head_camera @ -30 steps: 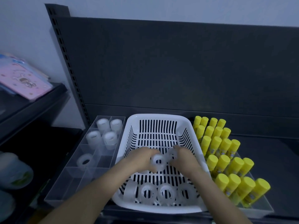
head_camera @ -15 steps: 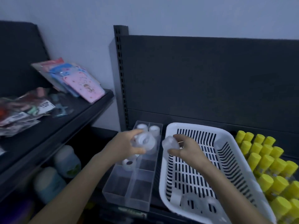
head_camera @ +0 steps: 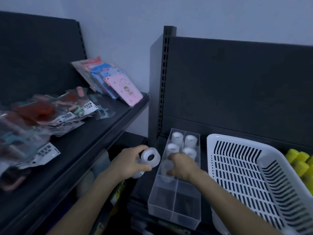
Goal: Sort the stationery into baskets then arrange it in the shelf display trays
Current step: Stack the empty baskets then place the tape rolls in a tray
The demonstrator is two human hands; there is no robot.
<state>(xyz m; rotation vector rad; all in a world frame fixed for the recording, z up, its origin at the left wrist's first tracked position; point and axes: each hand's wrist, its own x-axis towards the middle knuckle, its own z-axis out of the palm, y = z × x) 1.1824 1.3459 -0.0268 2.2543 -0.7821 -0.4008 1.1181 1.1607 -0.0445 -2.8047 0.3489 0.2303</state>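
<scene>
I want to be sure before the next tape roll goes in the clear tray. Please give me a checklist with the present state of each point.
1. Left hand holds a tape roll: ok.
2. Right hand out of the clear tray: not ok, it reaches into a middle compartment.
3. Right hand has let go of its roll: cannot tell.
4. Nearest two compartments empty: ok.
5. Back rolls standing upright: ok.
6. White basket beside the tray, not overlapping: ok.
</scene>
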